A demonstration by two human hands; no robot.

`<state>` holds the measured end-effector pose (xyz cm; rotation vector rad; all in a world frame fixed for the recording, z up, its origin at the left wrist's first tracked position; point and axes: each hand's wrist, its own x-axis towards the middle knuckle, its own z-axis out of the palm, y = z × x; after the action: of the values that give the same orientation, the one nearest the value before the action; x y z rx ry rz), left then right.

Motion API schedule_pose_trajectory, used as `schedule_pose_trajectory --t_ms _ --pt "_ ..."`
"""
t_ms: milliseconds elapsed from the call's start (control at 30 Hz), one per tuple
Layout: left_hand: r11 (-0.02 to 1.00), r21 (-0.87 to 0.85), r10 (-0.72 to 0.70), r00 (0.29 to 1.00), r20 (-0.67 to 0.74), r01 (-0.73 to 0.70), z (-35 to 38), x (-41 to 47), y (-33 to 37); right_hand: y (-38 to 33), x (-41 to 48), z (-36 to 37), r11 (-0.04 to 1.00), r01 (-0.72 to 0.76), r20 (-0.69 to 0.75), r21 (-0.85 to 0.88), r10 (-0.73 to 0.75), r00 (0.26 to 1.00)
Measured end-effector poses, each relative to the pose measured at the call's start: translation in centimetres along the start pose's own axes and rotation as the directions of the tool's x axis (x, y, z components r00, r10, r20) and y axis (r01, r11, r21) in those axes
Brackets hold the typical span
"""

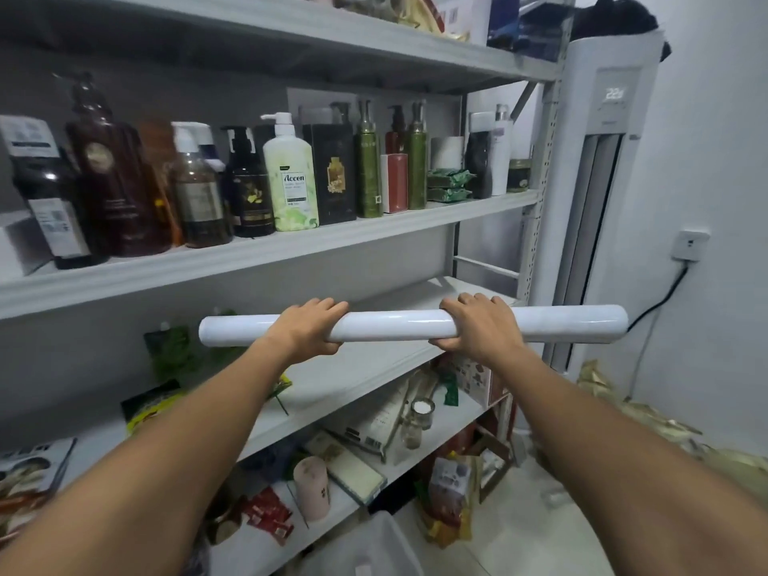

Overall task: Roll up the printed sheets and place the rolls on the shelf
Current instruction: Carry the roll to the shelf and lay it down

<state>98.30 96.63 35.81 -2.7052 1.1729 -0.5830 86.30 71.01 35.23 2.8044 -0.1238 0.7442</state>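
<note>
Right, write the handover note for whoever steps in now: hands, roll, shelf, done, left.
The left hand grips the roll left of its middle.
The right hand grips it right of the middle.
Roll: white, level, held in the air before the shelf under the bottles, not resting on it.
Done: this sheet is rolled.
Left: set it on the shelf, let go.

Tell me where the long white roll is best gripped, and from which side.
Grip the white roll at two spots either side of its middle, from above, as the left hand and right hand do: it is long and level, so one hand might tip it.
</note>
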Motion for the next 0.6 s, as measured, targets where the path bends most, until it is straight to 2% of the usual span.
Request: schedule_pose_trajectory --t_ms 433,600 --pt "0.991 -0.13 -0.005 1.0 0.019 0.007 10.0 9.9 -2.7 2.7 7.8 10.3 1.0 -0.007 0.065 -0.021 0.008 0.998" --pt "0.981 -0.188 0.032 0.998 -0.056 -0.042 15.3 14.0 -5.2 3.8 12.4 15.1 1.0 0.018 0.094 -0.019 -0.016 0.995"
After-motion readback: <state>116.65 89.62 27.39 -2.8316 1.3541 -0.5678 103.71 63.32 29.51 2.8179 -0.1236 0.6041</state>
